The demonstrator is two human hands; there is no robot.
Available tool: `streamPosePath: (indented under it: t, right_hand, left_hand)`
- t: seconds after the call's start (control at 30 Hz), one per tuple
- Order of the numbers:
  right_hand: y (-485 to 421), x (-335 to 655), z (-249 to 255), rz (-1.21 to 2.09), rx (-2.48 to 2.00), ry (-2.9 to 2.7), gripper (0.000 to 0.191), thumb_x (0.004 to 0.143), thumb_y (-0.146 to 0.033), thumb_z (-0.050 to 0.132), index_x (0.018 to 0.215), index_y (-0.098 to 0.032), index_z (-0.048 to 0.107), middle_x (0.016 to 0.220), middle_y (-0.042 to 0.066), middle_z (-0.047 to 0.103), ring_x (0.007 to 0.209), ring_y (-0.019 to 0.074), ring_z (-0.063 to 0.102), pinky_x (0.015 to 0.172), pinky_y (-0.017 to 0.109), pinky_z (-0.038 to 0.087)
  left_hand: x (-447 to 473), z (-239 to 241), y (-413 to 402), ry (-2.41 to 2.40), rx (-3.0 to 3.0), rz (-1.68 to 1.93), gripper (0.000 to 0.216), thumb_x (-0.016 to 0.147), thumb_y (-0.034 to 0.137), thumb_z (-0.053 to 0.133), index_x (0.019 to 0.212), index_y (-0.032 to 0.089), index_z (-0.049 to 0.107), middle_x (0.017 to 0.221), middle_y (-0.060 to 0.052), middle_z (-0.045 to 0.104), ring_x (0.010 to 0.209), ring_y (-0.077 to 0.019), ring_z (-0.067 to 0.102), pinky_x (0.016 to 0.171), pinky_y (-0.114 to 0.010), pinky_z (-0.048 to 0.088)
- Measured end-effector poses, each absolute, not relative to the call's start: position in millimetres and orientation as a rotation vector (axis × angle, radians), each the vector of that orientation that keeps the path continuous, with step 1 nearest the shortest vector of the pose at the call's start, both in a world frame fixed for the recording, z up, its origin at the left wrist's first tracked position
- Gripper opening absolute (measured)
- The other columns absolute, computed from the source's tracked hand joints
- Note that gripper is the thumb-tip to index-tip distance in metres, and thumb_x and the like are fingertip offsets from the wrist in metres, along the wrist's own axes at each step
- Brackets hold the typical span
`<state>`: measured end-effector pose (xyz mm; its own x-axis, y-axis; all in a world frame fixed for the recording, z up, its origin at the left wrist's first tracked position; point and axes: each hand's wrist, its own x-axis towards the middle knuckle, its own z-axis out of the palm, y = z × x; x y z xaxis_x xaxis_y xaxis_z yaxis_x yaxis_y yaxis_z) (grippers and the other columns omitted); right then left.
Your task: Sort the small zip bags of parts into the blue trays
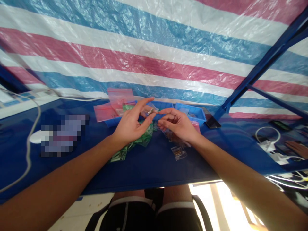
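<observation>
My left hand [133, 123] pinches a small clear plastic bag [152, 109] with brownish contents between thumb and fingers, above the blue table. From the other side my right hand [177, 123] meets the bag's edge with its index fingertip, its other fingers curled in; what lies under them is partly hidden. Below my left hand lie several green packets [144, 138]. Beneath the right one is a pile of small clear packets with brown contents [173, 136], partly covered by the hand. One such packet [179, 153] lies apart, closer to me.
Blue trays [196, 113] stand behind my hands, with red-tinted zip bags [106, 112] at the left one. A dark phone [213, 119] lies right, a blurred-out object [66, 134] left. Cables and a white adapter [268, 145] sit far right, near another person's hand [297, 148].
</observation>
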<state>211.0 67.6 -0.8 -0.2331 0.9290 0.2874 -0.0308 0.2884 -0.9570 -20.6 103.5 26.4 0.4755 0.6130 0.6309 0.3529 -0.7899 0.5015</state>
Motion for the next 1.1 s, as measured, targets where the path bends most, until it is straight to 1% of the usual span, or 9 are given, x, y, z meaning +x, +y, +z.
streamPosePath:
  t: [0.07,0.23,0.3,0.4,0.53,0.67,0.9,1.03,1.1]
  right_hand:
    - [69,213,-2,1.16,-0.882,-1.509,0.045,0.091,-0.05,0.084,0.125,-0.025,0.066,0.092,0.001,0.079,0.079,0.0191,0.074,0.069,0.031,0.059]
    - [66,213,-5,0.896,-1.01,-1.729,0.04,0.093,-0.044,0.083,0.125,-0.026,0.068,0.103,0.003,0.078,0.086,0.0195,0.073,0.071,0.031,0.057]
    - [64,211,-5,0.846,-1.028,-1.807,0.039,0.091,-0.043,0.085,0.123,-0.027,0.069,0.102,0.003,0.077,0.082,0.0188,0.072,0.07,0.031,0.056]
    - [62,208,-4,0.953,-0.974,-1.78,0.033,0.093,-0.045,0.083,0.116,-0.026,0.069,0.095,0.001,0.078,0.077,0.018,0.072,0.067,0.031,0.057]
    - [63,207,-2,1.108,-0.927,-1.627,0.038,0.095,-0.054,0.079,0.116,-0.024,0.069,0.083,0.0,0.077,0.072,0.0177,0.074,0.063,0.029,0.058]
    - [62,207,0,1.127,-0.921,-1.569,0.043,0.094,-0.057,0.079,0.115,-0.022,0.07,0.086,0.002,0.078,0.07,0.0172,0.073,0.06,0.028,0.057]
    - [62,205,-3,0.733,-1.01,-1.711,0.042,0.089,-0.054,0.086,0.117,-0.026,0.074,0.084,-0.002,0.065,0.069,0.0147,0.058,0.06,0.028,0.049]
    - [63,206,-3,0.66,-1.015,-1.679,0.048,0.09,-0.052,0.086,0.131,-0.028,0.072,0.098,0.002,0.066,0.082,0.0185,0.063,0.066,0.03,0.054]
    - [63,208,-1,0.656,-0.977,-1.706,0.043,0.092,-0.049,0.084,0.13,-0.03,0.075,0.106,0.005,0.07,0.09,0.0205,0.067,0.071,0.031,0.056]
  left_hand:
    - [-20,26,104,0.818,2.439,1.187,0.056,0.105,0.039,0.063,0.157,0.023,0.052,0.125,-0.008,0.08,0.096,-0.0192,0.079,0.058,-0.02,0.056]
    - [-17,22,104,0.707,2.508,1.158,0.042,0.106,0.034,0.062,0.146,0.022,0.062,0.119,-0.004,0.083,0.105,-0.019,0.081,0.096,-0.03,0.063]
    - [-16,21,103,0.679,2.534,1.165,0.041,0.105,0.031,0.064,0.145,0.023,0.063,0.118,-0.003,0.083,0.104,-0.0181,0.081,0.101,-0.03,0.061]
    - [-17,22,101,0.69,2.544,1.171,0.042,0.102,0.029,0.067,0.143,0.024,0.065,0.118,-0.002,0.084,0.104,-0.0177,0.082,0.102,-0.029,0.061]
    - [-18,25,99,0.741,2.523,1.216,0.039,0.102,0.032,0.068,0.14,0.023,0.067,0.117,-0.002,0.084,0.101,-0.0179,0.082,0.1,-0.03,0.062]
    - [-18,26,100,0.771,2.49,1.231,0.038,0.102,0.034,0.069,0.138,0.022,0.069,0.114,-0.003,0.084,0.098,-0.0171,0.082,0.096,-0.027,0.062]
    - [-20,31,100,0.799,2.395,1.172,0.05,0.1,0.037,0.074,0.146,0.021,0.063,0.11,-0.003,0.085,0.103,-0.0209,0.082,0.097,-0.03,0.062]
    - [-22,29,103,0.755,2.41,1.136,0.054,0.1,0.034,0.073,0.151,0.023,0.059,0.109,0.0,0.085,0.102,-0.0189,0.082,0.096,-0.028,0.062]
    - [-22,26,105,0.733,2.451,1.079,0.056,0.1,0.03,0.071,0.153,0.025,0.057,0.108,0.001,0.085,0.101,-0.0175,0.082,0.097,-0.028,0.061]
